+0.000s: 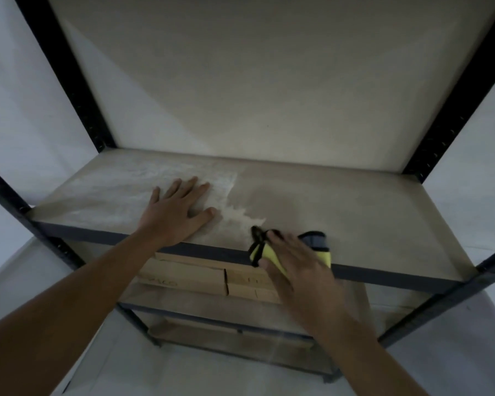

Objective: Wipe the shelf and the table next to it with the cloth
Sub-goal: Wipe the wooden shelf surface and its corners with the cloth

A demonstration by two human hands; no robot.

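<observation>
Cloth (pixel 269 252): yellow microfibre wiping cloth with dark grey reverse and black trim, bunched. Lies at the near edge of the shelf board, partly overhanging the front rail. Long axis runs left to right along that edge; a black-edged corner points away and to the left, a grey fold sticks out on the far right side of the fingers.

Right hand (pixel 295 261): palm down on the cloth, fingers curled over it and pressing it to the board; thumb on the near side, over the rail. Grip is closed on the cloth.

Left hand (pixel 180 210): to the left of the cloth, apart from it. Flat on the board, palm down, fingers spread and pointing away, holding nothing.

Shelf board (pixel 355 212): beige pressed-wood panel in a black metal frame with perforated uprights. Under and beyond the left hand lies a pale, whitish dusty patch (pixel 160 178); its ragged edge ends between the two hands, just beyond the cloth. The board to the right of the right hand looks even and darker.

Wooden blocks (pixel 200 275): light rectangular pieces stacked on the lower shelf, below and between the forearms; faint markings, unreadable.

Lower tiers: further boards below the blocks, dim. Pale walls on both sides of the frame.
</observation>
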